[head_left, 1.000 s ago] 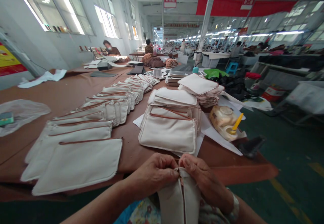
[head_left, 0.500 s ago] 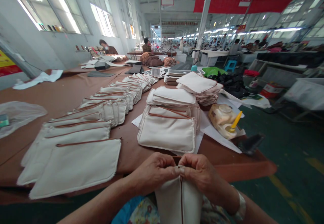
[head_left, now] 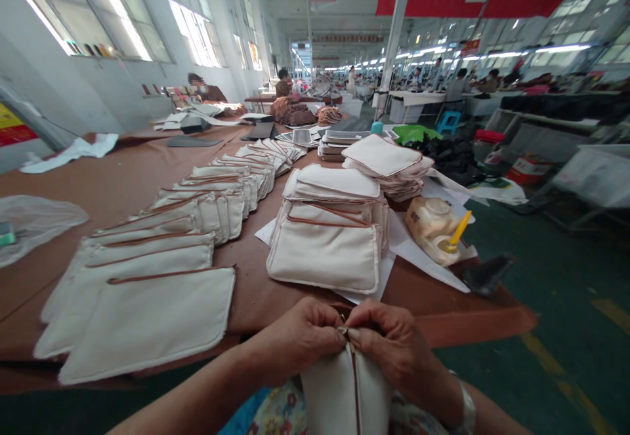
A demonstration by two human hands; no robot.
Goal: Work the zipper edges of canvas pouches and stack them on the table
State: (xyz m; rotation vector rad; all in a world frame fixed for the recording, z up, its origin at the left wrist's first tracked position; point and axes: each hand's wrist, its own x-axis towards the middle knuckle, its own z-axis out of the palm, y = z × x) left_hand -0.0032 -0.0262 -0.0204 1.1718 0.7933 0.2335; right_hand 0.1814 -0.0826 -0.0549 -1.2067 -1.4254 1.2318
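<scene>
A white fabric pouch piece [head_left: 327, 392] with a brown strip down its middle hangs upright in front of my lap. My left hand [head_left: 302, 340] pinches its top end from the left, thumb and fingers pressed together. From the other side my right hand [head_left: 388, 340] pinches the same end, its thumb close to the left thumb. The small part between the fingertips is mostly hidden. Just beyond my hands, a stack of similar white pouch pieces [head_left: 322, 258] with brown edging lies on the brown-covered table [head_left: 251, 290].
Overlapping white pieces [head_left: 152, 320] run in a row along the left. Another white stack [head_left: 384, 156] stands behind the near one. At right are a stained plastic container [head_left: 430, 215], a yellow-handled tool [head_left: 460, 230] and a dark object [head_left: 487, 274] by the table's edge. People work farther back.
Both hands stay at the pouch piece's top end. The fingertips have shifted slightly, with a small gap now between the index fingers. The camera view has moved a little.
</scene>
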